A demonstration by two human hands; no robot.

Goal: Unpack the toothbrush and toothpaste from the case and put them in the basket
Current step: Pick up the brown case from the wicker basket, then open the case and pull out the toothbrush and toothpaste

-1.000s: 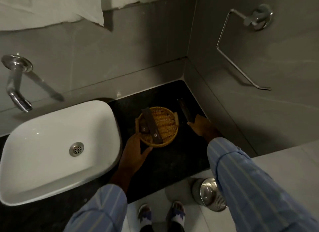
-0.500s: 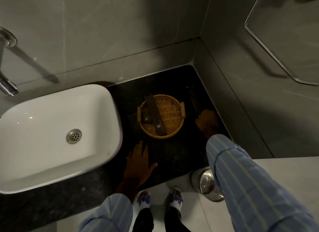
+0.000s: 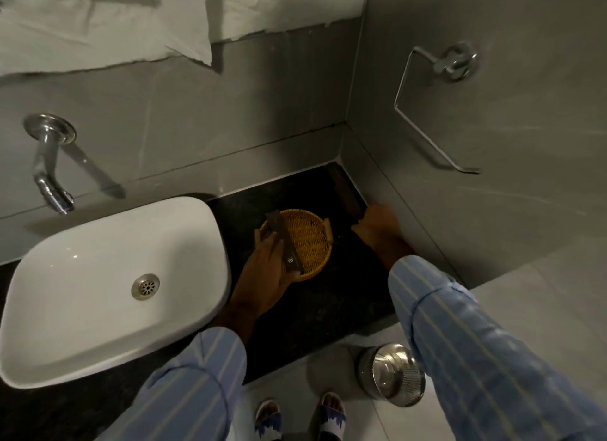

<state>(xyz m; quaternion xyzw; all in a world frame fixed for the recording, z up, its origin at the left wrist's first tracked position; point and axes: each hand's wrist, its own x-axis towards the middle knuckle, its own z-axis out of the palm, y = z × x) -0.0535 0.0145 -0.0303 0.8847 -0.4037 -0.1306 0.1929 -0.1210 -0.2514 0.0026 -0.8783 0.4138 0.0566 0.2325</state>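
Observation:
A round wicker basket (image 3: 310,240) sits on the black counter (image 3: 348,296) to the right of the sink. A long dark box (image 3: 285,243) lies slanted across the basket's left side. My left hand (image 3: 264,273) cups the basket's near-left rim, fingers left of the box and thumb under its near end. A second long dark case (image 3: 346,191) lies on the counter along the right wall. My right hand (image 3: 377,227) grips the near end of that case. No toothbrush or toothpaste shows outside the boxes.
A white basin (image 3: 108,276) fills the left, with a chrome tap (image 3: 49,171) on the wall above. A towel ring (image 3: 440,112) hangs on the right wall. A steel bin (image 3: 392,378) and my feet (image 3: 300,417) are on the floor below.
My left hand went from flat on the counter back to the basket's rim. My right hand and the dark case shifted toward the right wall. The camera tilted up.

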